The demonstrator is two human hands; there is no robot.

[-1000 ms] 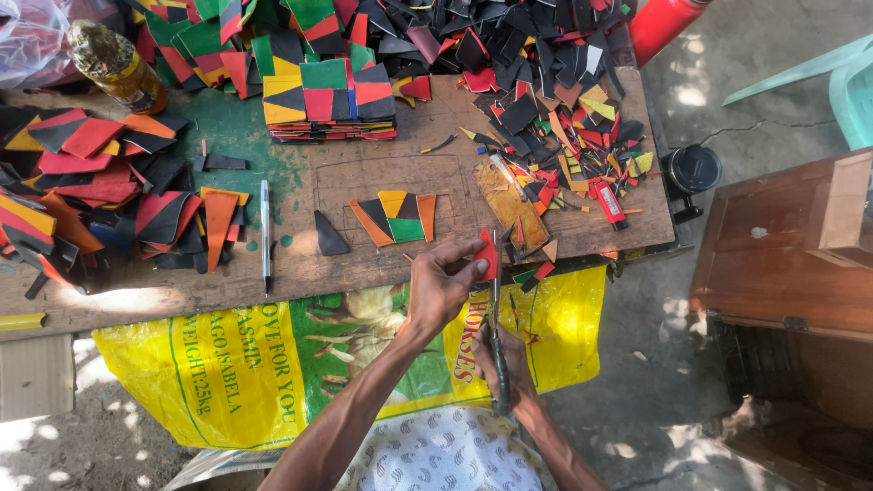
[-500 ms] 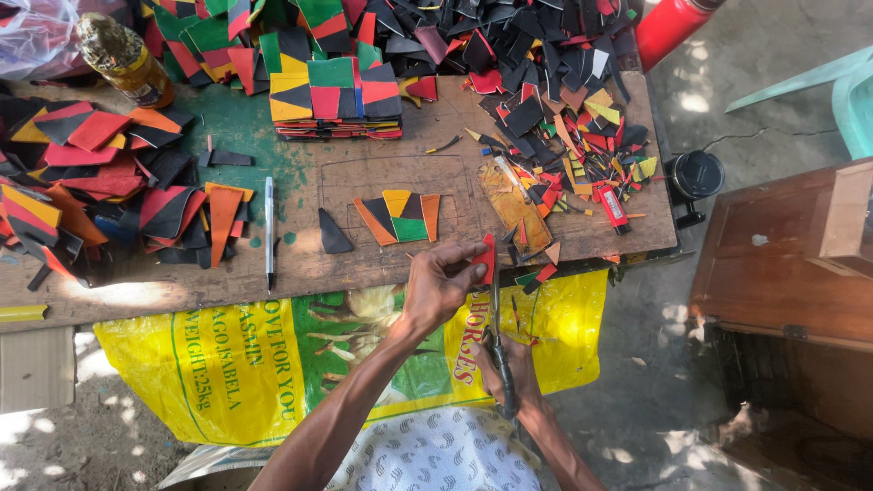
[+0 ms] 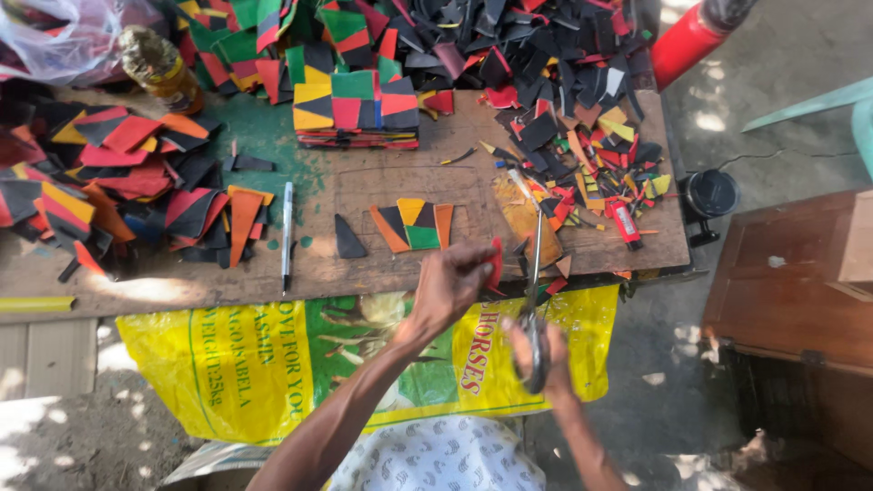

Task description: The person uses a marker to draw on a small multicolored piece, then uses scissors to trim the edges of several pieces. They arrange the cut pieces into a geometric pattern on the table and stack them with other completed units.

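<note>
Below the near edge of the wooden workboard (image 3: 382,191), I have my left hand (image 3: 452,282) pinching a small red piece (image 3: 496,264) of flat sheet material, fingers closed tight on it. My right hand (image 3: 538,356) is wrapped around the handles of long metal scissors (image 3: 534,273), whose slim blades point up toward the board, just beside the red piece; I cannot tell whether the blades touch it.

On the worn, scratched board lies a small fan of wedge-shaped pieces (image 3: 411,225) in orange, black, yellow and green, set edge to edge. A lone black wedge (image 3: 347,239) rests just to its left, and a white pen (image 3: 287,232) lies farther left. Behind them stands a neat stack of patchwork squares (image 3: 356,111) in yellow, red, green and black. Loose piles of the same matte, stiff-looking offcuts (image 3: 118,182) crowd the left side, and a jumble of mostly black scraps (image 3: 546,64) fills the far right, thinning into tiny bright slivers.

A clear plastic bag (image 3: 64,36) sits at the far left corner, its contents blurred; a capped bottle (image 3: 162,68) leans beside it. A glossy yellow and green woven sack (image 3: 273,364) hangs below the board's edge, over sandy ground. A brown wooden box (image 3: 791,282) stands to the right.
</note>
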